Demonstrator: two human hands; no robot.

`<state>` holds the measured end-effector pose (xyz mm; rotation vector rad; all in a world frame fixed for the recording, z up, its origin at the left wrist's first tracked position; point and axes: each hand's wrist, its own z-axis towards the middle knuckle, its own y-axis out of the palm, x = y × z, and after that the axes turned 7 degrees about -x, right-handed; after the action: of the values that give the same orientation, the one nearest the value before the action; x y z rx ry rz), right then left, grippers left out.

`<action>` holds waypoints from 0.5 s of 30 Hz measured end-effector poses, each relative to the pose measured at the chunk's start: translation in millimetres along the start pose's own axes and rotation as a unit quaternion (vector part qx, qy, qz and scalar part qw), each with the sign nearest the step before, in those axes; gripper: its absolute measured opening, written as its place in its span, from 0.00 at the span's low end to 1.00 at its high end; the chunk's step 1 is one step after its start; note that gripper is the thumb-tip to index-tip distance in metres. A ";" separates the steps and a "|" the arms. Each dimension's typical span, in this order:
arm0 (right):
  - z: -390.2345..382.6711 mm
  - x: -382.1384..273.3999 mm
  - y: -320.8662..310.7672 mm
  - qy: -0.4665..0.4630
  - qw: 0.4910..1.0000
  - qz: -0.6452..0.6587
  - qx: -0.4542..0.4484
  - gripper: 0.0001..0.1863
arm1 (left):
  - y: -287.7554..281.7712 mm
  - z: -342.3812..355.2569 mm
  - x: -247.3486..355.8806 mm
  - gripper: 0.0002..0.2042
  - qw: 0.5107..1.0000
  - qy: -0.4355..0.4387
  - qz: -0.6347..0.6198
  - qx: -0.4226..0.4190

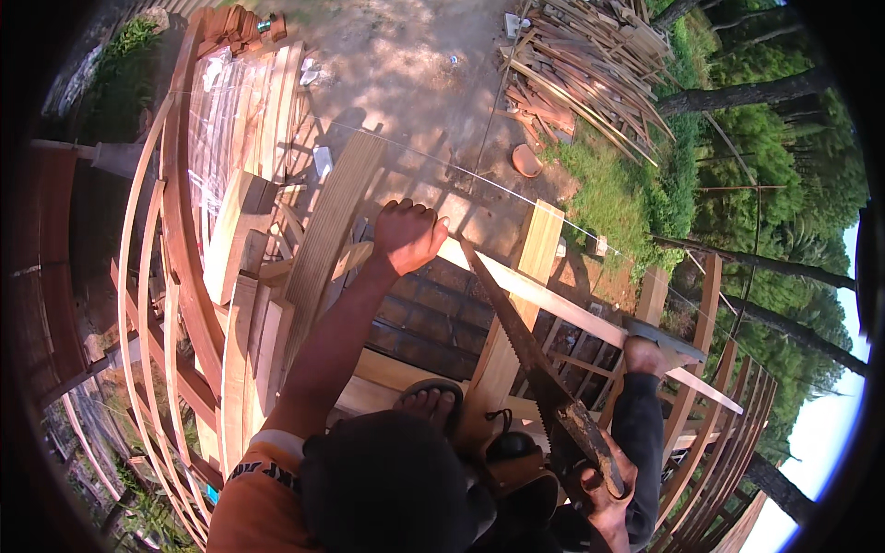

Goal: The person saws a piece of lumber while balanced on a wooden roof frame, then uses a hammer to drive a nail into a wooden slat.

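Note:
A long pale wooden batten runs slantwise across the frame, from the middle toward the lower right. My left hand is closed over its upper left end, with the knuckles up. My right hand is wrapped around the worn wooden handle of a handsaw, low and right of centre. The blade points up and away, and its tip lies against the batten just right of my left hand. Whether the teeth are in the wood, I cannot tell. My sandalled right foot rests on the batten farther right.
My other foot stands on the timber framing. A thick beam rises left of my arm, and another beam crosses under the batten. Below lie the ground, a stack of boards and a scrap wood pile. A white string stretches across.

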<state>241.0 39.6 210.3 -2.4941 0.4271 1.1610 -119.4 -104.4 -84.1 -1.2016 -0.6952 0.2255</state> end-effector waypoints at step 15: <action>178.4 15.2 71.5 -0.075 0.995 -0.019 -0.065 0.28 | 5.2 7.0 4.1 0.16 1.000 0.002 -0.005 -0.020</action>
<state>101.4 52.1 77.9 -2.4872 0.2715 1.3909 -119.4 -95.0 -86.1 -1.2363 -0.7049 0.2003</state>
